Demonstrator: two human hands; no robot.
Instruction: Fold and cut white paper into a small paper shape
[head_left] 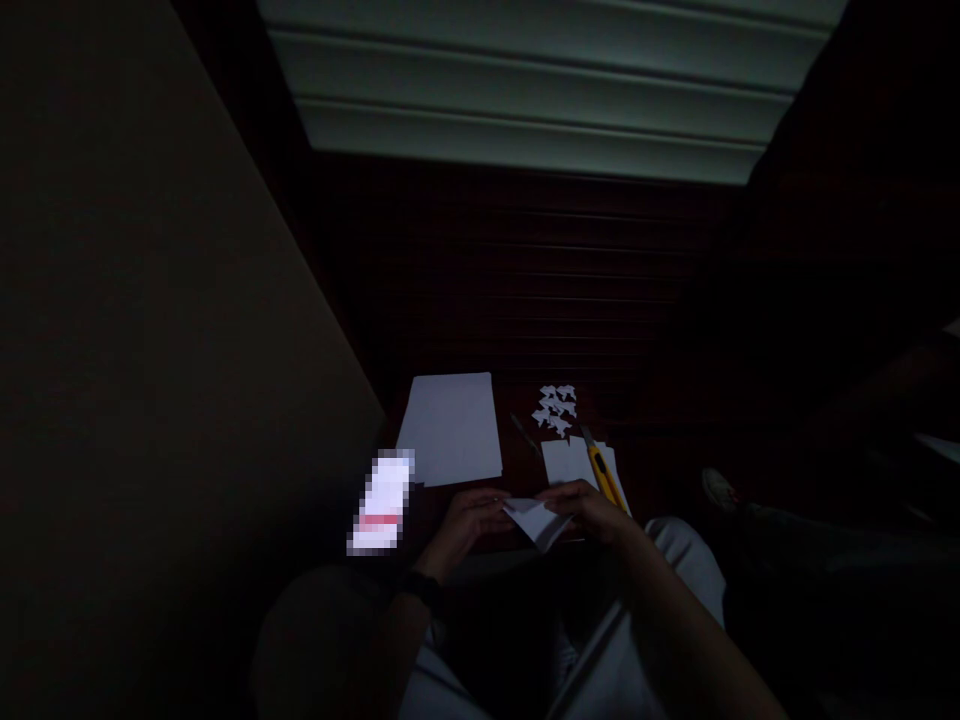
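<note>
A small white sheet of paper (pixel 538 522), folded into a pointed shape, is held between my two hands over the table's near edge. My left hand (pixel 474 515) pinches its left corner. At the right side, my right hand (pixel 589 507) has its fingers closed on the paper. Just beyond the right hand, a yellow utility knife (pixel 604 474) lies across small white paper pieces (pixel 564 462). Several little folded paper figures (pixel 555 408) sit in a cluster farther back. The room is dim, and finer creases do not show.
A stack of white paper (pixel 452 430) lies at the table's back left. A thin dark tool (pixel 525 432) rests beside it. A bright pixelated screen (pixel 381 503) is at the left edge. Slatted shutters (pixel 540 100) rise behind; another person's shoe (pixel 720 488) shows at right.
</note>
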